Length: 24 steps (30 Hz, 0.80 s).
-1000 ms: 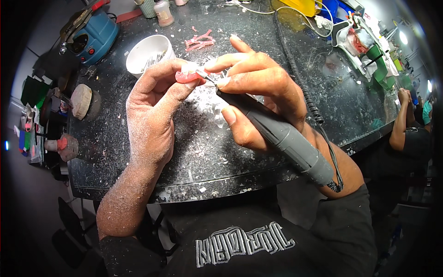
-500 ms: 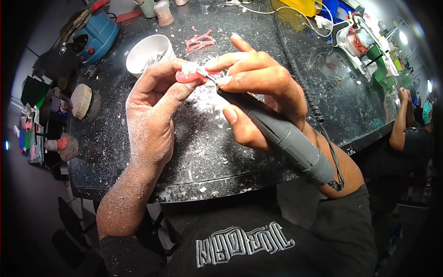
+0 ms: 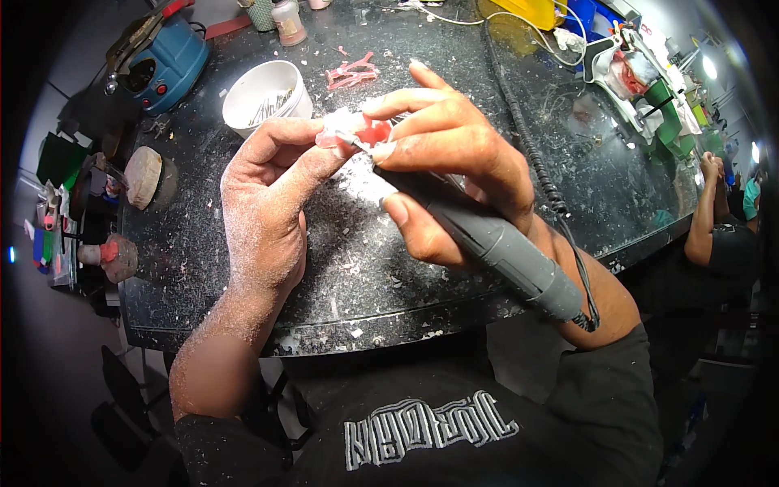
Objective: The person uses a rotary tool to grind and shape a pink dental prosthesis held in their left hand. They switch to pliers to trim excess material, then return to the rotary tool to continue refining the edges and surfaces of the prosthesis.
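My left hand (image 3: 264,191), coated in pale dust, pinches a small pink and white denture (image 3: 375,131) between thumb and fingers. In my right hand (image 3: 466,150) is a dark grey rotary handpiece (image 3: 499,243), gripped like a pen. Its thin metal bur touches or nearly touches the denture; the exact contact is too small to tell. Fingertips of my right hand rest close against the denture's far side and partly hide it. White shavings (image 3: 361,191) lie on the black bench top beneath both hands.
Beyond my left hand stands a white bowl (image 3: 243,101) of metal burs. Pink sticks (image 3: 351,73) lie behind the denture. A blue machine (image 3: 166,69) and a round plaster block (image 3: 144,178) sit at left. The handpiece's coiled cord (image 3: 531,150) runs along the right. Another person's arm (image 3: 704,203) shows far right.
The denture has tilted in my left fingers and shows more of its pink inner surface. My right hand and the handpiece have shifted slightly left.
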### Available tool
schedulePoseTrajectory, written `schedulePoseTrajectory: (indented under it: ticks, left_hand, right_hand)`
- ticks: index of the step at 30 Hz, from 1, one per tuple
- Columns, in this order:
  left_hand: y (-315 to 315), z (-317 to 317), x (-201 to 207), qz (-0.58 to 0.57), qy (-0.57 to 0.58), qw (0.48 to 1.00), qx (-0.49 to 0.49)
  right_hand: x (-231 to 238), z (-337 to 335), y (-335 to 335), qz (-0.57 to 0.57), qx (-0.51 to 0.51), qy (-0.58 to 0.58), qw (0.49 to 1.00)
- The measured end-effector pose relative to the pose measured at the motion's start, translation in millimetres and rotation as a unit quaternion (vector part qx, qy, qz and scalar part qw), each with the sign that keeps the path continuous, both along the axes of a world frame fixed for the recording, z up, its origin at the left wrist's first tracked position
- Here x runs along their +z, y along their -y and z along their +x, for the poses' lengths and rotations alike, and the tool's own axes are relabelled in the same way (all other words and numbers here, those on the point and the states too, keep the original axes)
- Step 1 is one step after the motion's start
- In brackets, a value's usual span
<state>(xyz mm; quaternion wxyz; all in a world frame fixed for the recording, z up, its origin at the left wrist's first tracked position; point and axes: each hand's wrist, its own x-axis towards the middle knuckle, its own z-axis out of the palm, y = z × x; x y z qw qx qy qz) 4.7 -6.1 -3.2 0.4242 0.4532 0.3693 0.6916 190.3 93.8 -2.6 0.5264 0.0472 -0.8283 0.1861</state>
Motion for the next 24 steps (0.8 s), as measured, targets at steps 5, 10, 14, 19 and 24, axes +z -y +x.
schedulePoseTrajectory:
  ticks: [5, 10, 14, 19, 24]
  left_hand:
    - [-1, 3, 3, -0.023, 0.018, 0.999, 0.024]
    - [-12, -6, -2, -0.037, 0.034, 0.998, 0.026]
    - [-14, -27, -5, -0.076, 0.006, 0.996, 0.049]
    - [-24, -30, -8, -0.071, 0.095, 0.993, -0.003]
    - [-27, -41, -10, -0.129, 0.145, 0.978, -0.082]
  right_hand:
    - [3, 0, 1, 0.018, -0.019, 0.016, 1.0]
    - [-2, -6, -1, -0.213, -0.006, -0.105, 0.971]
    - [14, 14, -26, -0.37, -0.127, 0.021, 0.92]
    - [-5, 52, -92, -0.394, -0.398, 0.262, 0.785]
    - [7, 53, -86, -0.323, -0.525, 0.412, 0.671]
